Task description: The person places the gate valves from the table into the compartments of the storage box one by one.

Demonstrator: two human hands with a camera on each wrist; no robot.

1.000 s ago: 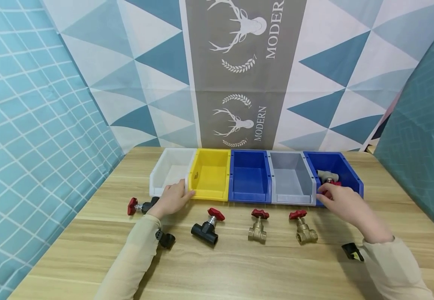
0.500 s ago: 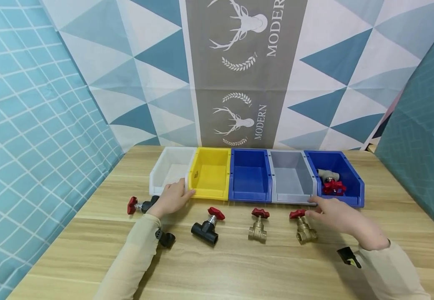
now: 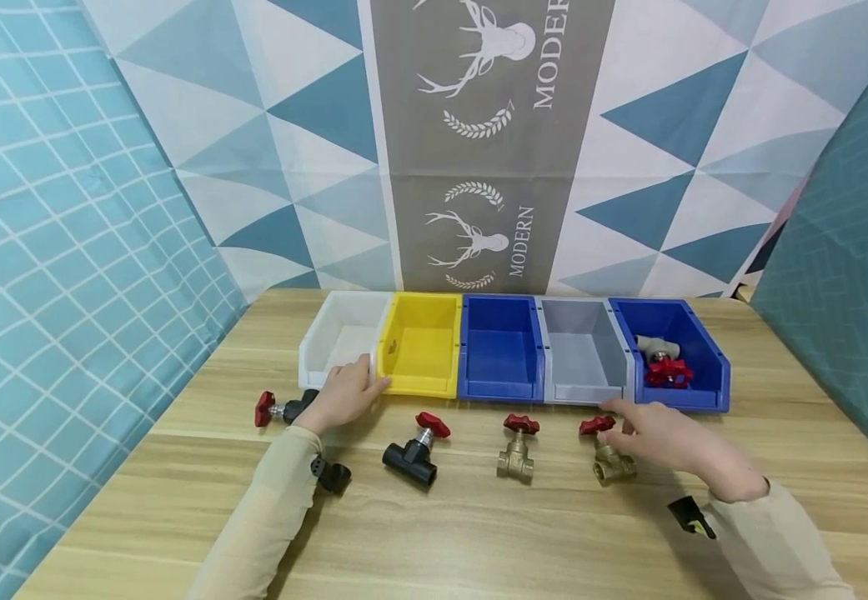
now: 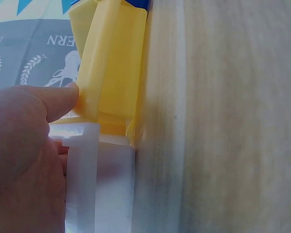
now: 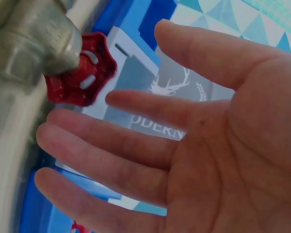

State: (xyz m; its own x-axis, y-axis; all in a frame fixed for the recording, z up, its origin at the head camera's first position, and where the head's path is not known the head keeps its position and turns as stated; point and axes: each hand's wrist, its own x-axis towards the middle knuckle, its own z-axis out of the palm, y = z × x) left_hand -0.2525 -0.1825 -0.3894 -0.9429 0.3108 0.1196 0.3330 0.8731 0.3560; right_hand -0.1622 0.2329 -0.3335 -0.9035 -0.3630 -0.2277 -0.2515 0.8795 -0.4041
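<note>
My left hand [image 3: 342, 395] lies over the front corner where the white bin [image 3: 315, 346] meets the yellow bin [image 3: 420, 386]. In the left wrist view, its fingers go behind the white bin's rim [image 4: 82, 174], partly hidden, while the thumb [image 4: 63, 101] touches the yellow bin's lip. My right hand [image 3: 669, 437] hovers at the rightmost brass gate valve [image 3: 614, 468], partly covering it. Spread fingers [image 5: 106, 158] and a raised thumb stand apart from the valve's red handwheel [image 5: 94, 94] in the right wrist view, with nothing held.
Another brass gate valve [image 3: 516, 458] and a black tee valve [image 3: 411, 462] lie in the row. A second black valve [image 3: 294, 408] is partly behind the left hand. Blue [image 3: 501, 389], grey [image 3: 584, 392] and right blue bins [image 3: 711, 392] continue rightward; the last contains red-handled valve pieces [image 3: 666, 371].
My right hand has come out of the right blue bin and moved left and toward me, to the right brass valve. The red handle in that bin is now uncovered. The left hand stays put.
</note>
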